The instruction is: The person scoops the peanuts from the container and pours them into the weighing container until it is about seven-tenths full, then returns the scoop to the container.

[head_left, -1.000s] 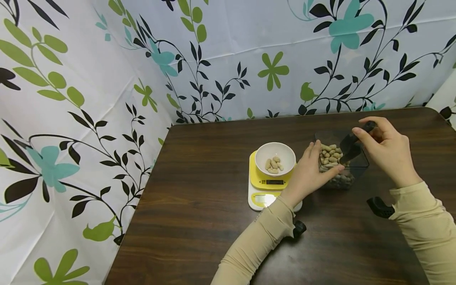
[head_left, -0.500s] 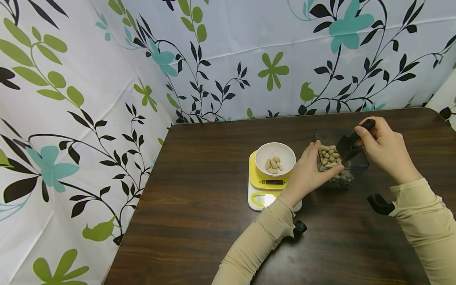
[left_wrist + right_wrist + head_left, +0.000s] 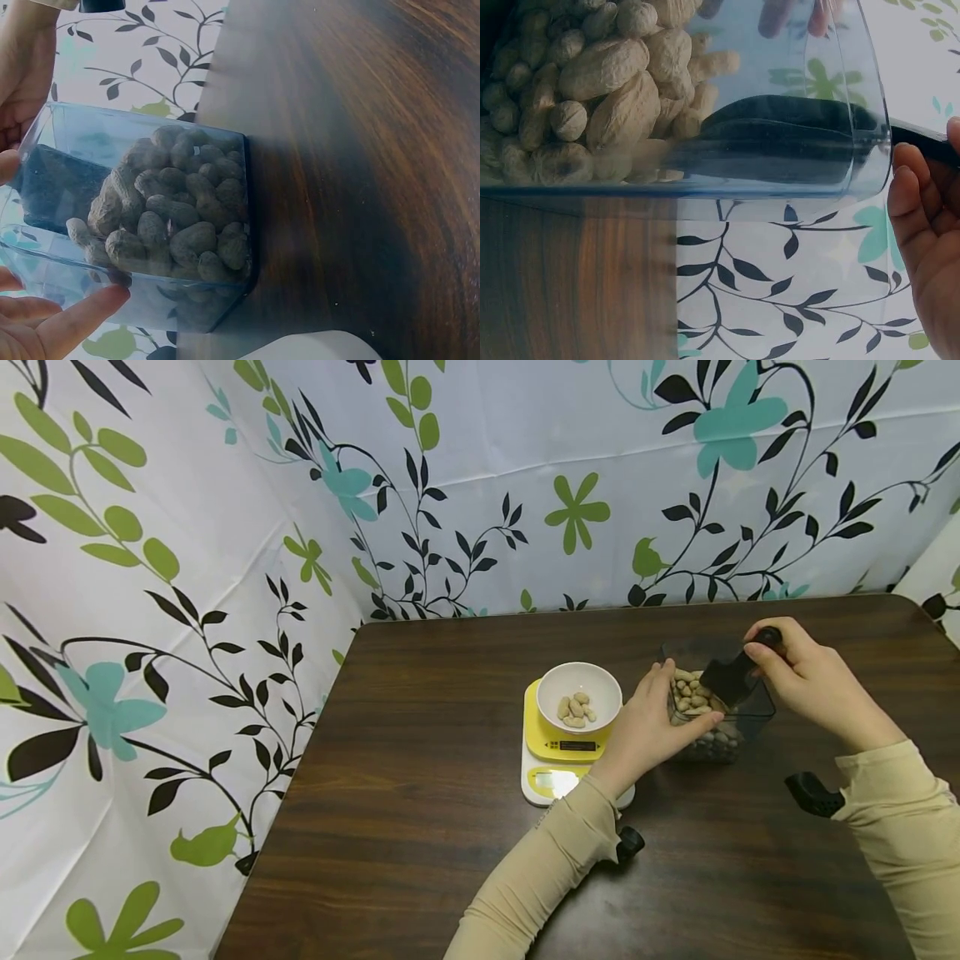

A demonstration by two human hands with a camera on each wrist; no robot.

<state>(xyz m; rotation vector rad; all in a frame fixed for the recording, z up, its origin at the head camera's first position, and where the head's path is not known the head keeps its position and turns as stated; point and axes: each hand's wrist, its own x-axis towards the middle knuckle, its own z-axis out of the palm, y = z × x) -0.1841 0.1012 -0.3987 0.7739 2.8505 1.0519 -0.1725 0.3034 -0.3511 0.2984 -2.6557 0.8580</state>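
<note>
A clear plastic container (image 3: 225, 300) of unshelled peanuts (image 3: 692, 693) stands on the table at the right in the head view. My left hand (image 3: 651, 720) holds it at the near left corner, thumb across the front and fingers along the left side. With my right hand (image 3: 806, 681) I grip the handle of a black scoop (image 3: 727, 679). Its blade slants down inside the container, and the right wrist view shows the scoop (image 3: 780, 142) through the wall, its tip against the peanuts. Left of the container, a white bowl (image 3: 555, 681) with several peanuts sits on a yellow-and-white kitchen scale (image 3: 536, 735).
The brown wooden table (image 3: 420, 760) extends left and in front of the scale. A patterned cloth (image 3: 465, 468) hangs behind the table's back edge and along its left side. My left forearm crosses close to the scale's right side.
The scoop's blade has shifted up and tipped flatter inside the container, with my right hand lowering slightly at the handle. My left hand stays on the container; bowl and scale stay put.
</note>
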